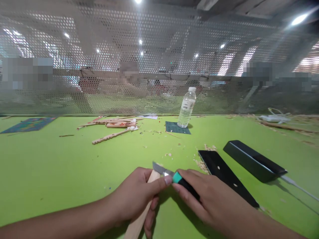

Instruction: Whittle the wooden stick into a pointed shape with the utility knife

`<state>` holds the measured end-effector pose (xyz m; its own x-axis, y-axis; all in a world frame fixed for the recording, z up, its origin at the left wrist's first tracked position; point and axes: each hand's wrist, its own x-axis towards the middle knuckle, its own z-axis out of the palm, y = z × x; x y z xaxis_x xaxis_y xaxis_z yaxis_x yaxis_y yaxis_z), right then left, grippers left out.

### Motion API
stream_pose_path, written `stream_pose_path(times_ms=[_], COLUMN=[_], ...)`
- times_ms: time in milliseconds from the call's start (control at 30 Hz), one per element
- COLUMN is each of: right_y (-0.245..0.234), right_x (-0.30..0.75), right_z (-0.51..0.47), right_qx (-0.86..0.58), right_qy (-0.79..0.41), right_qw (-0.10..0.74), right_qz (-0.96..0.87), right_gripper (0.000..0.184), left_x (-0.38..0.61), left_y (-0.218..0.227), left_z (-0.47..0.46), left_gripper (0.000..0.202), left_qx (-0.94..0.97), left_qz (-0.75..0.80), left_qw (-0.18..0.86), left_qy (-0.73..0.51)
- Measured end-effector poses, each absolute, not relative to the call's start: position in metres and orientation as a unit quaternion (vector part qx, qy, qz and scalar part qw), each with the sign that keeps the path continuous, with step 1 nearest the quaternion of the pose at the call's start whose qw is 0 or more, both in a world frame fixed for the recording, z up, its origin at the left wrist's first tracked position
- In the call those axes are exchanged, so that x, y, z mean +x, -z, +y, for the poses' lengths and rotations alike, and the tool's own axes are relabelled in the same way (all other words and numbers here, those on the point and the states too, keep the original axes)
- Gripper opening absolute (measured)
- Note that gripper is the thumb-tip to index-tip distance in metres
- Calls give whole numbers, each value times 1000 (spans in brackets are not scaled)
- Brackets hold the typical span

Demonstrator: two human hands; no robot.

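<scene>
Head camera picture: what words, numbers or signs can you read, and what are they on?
No text can be read.
Water bottle: its label has small print and dark barcode-like lines, too blurred to read.
Wooden pieces at the back: reddish marks, too small to tell if they're letters.
Utility knife: no lettering can be made out.

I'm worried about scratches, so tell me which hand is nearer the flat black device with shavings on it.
Right. The right hand, holding the cutter, is just left of the device, overlapping its edge in view; the left hand, gripping the wooden stick, is farther left.
</scene>
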<state>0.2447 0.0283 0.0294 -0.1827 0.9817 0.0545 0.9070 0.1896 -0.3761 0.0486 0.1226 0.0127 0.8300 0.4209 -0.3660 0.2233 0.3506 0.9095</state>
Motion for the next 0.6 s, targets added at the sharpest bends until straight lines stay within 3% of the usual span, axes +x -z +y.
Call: stream_pose_path(times_ms=[167,600], right_y=[-31,-39], right_x=[257,256], right_z=[38,38], right_qx=[-672,-630], right_qy=[-71,-101], right_qw=[167,173], right_qz=[-718,-750], right_gripper=[36,33], left_x=[52,48], left_y=[-15,-13], left_z=[121,123], left_gripper=[57,48], left_qx=[570,589], left_qz=[323,314], left_qw=[752,740], left_qy=[-71,-87])
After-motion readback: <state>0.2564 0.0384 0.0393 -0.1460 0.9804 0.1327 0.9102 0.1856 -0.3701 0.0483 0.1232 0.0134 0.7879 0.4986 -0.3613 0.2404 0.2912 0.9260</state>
